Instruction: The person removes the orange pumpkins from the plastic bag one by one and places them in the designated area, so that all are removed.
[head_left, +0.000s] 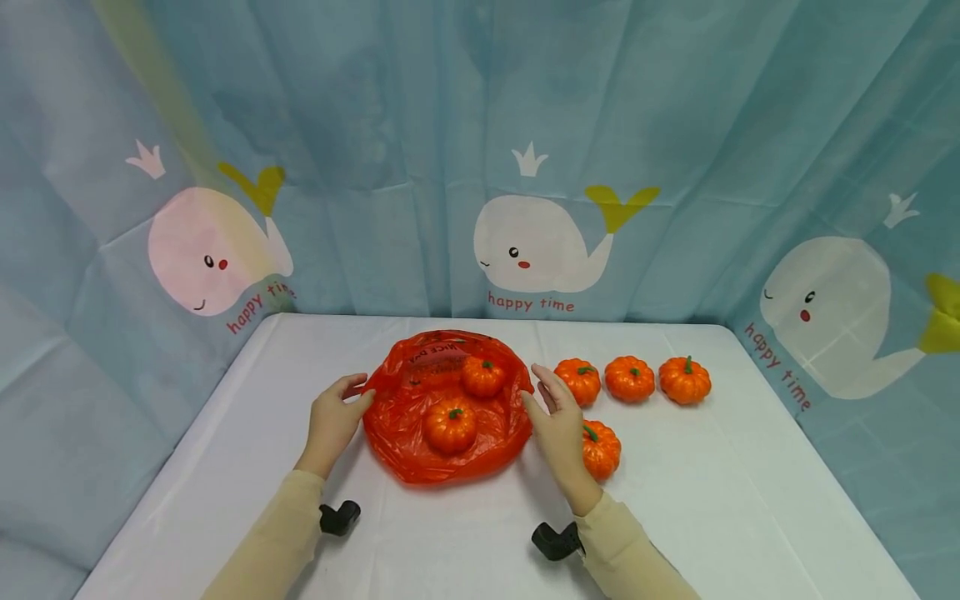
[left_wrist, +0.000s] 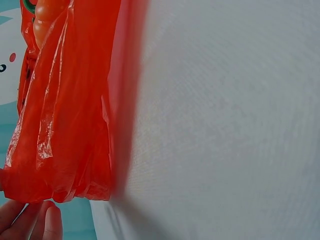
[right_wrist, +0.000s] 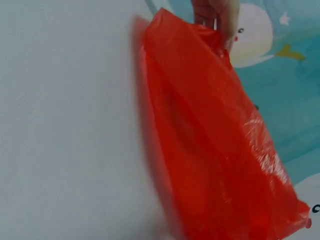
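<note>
A red plastic bag lies spread wide on the table, its mouth facing up. Inside it sit two small orange pumpkins, one nearer pumpkin and one farther pumpkin, both with green stems. At the bag's left edge, my left hand pinches the rim between thumb and fingers; its fingertips show at the film in the left wrist view. On the opposite side my right hand holds the right rim, also seen as a hand in the right wrist view.
Right of the bag, a row holds pumpkins: one pumpkin, a middle pumpkin and an outer pumpkin. Another pumpkin lies partly behind my right hand. The white table meets a blue whale-print curtain at the back.
</note>
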